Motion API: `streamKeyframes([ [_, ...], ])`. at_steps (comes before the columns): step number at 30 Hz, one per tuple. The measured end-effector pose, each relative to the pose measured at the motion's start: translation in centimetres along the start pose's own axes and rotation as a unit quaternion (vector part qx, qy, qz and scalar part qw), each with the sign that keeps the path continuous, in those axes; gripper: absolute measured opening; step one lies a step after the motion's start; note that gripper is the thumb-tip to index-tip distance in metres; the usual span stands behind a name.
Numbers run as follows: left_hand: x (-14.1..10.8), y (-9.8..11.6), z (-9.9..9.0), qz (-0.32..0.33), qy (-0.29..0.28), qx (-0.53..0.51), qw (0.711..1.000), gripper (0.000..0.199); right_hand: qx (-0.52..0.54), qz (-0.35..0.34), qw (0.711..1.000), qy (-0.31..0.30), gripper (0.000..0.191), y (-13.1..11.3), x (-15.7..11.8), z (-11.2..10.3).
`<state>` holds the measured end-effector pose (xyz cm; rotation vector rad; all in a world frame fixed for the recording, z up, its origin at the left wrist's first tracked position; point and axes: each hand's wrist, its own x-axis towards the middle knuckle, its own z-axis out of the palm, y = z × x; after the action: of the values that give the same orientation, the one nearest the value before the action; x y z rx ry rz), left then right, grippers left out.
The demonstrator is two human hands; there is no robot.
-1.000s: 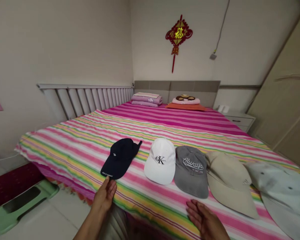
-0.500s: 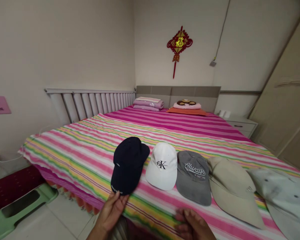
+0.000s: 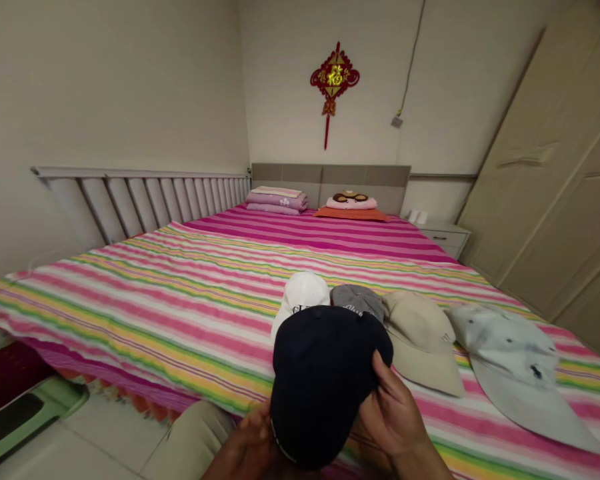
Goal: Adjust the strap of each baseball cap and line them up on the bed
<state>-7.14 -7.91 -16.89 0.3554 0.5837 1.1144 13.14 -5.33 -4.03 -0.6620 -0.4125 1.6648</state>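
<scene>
A dark navy baseball cap [image 3: 325, 373] is held up close in front of me, above the bed's edge. My left hand [image 3: 253, 437] grips it at the brim, on the lower left, with the fingers partly hidden. On the right, my right hand [image 3: 397, 417] pinches the side of the cap, thumb on the outside. Behind it lie a white cap [image 3: 303, 287] and a grey cap [image 3: 359, 297], both partly covered by the navy one. Farther right on the bed are a beige cap [image 3: 420, 320] and a pale cap [image 3: 513, 353] with a small dark logo.
The caps lie on a striped bedspread [image 3: 180, 280]. Folded bedding [image 3: 277, 201] and a pink pillow [image 3: 351, 203] sit by the headboard [image 3: 290, 175]. A white radiator [image 3: 150, 200] runs along the left wall. At lower left stands a green stool [image 3: 55, 407].
The navy cap has been lifted off the bed and brought right and nearer to me. My right hand, empty before, now grips its side. The view has turned slightly right.
</scene>
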Motion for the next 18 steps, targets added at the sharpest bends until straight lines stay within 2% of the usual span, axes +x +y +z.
streamKeyframes([
  [1, 0.4, 0.7, 0.5, -0.011, -0.034, 0.001, 0.999, 0.041, -0.005, 0.0, 1.0, 0.009, 0.043, -0.4, -0.4, -0.4],
  [3, 1.6, 1.6, 1.5, -0.043, -0.057, 0.008, 0.997, 0.027, -0.021, -0.007, 0.999, 0.024, 0.042, -1.0, -1.0, -1.5],
  [6, 3.8, 2.0, 3.7, -0.089, -0.01, 0.026, 0.996, 0.026, -0.049, -0.011, 0.998, 0.039, 0.038, -1.7, -1.6, -3.3],
  [9, 5.1, 2.0, 6.5, -0.13, 0.026, 0.018, 0.991, 0.037, -0.055, -0.005, 0.996, 0.07, 0.034, -2.1, -2.3, -4.7],
  [13, 5.1, 2.3, 9.1, -0.082, 0.026, 0.03, 0.996, 0.027, 0.008, -0.021, 0.992, 0.123, 0.019, -3.0, -3.5, -6.0],
  [16, 4.6, 2.3, 9.7, -0.073, 0.024, 0.046, 0.996, 0.026, 0.068, -0.027, 0.984, 0.16, 0.006, -3.5, -4.3, -6.6],
  [18, 4.2, 2.0, 9.7, -0.083, 0.034, 0.048, 0.995, 0.029, 0.088, -0.024, 0.979, 0.18, 0.009, -3.6, -4.6, -7.0],
])
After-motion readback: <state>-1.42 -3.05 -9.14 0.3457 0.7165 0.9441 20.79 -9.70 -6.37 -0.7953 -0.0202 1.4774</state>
